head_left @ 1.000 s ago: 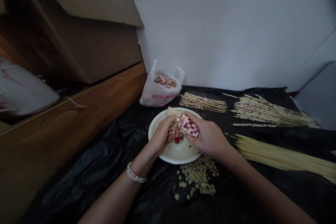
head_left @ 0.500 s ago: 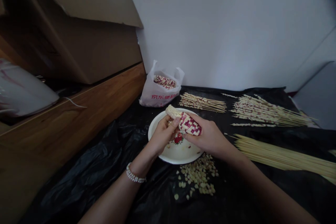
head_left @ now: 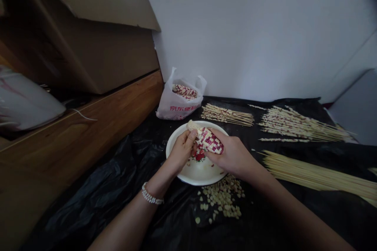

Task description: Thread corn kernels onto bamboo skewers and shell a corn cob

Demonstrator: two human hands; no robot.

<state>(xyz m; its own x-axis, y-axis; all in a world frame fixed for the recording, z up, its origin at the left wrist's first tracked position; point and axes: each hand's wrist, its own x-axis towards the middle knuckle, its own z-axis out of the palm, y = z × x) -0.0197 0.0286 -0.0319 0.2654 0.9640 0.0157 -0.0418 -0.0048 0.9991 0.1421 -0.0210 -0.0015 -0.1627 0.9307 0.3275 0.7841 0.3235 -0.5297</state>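
Over a white bowl [head_left: 196, 176] with a red floral print, both hands grip one ear of corn [head_left: 209, 140] with purple and cream kernels. My right hand [head_left: 232, 153] wraps round its thick, kernel-covered end. My left hand [head_left: 183, 149], with a beaded bracelet on the wrist, closes on the other end, its thumb pressed against the corn. Bare pale cob shows at that upper left tip. A few loose kernels lie inside the bowl. Just in front of it, a heap of loose kernels [head_left: 225, 196] rests on black plastic sheeting [head_left: 118, 188].
Behind the bowl stands a white plastic bag [head_left: 179, 108] of corn ears. Skewers threaded with kernels [head_left: 226, 114] lie right of it, and a larger bundle [head_left: 294, 123] farther right. Bare sticks [head_left: 318, 172] lie at right. A cardboard box [head_left: 97, 47] sits on a wooden ledge at left.
The corn has tilted and shifted slightly down and left in my hands. My left thumb has moved up toward the bare tip. The surroundings look the same.
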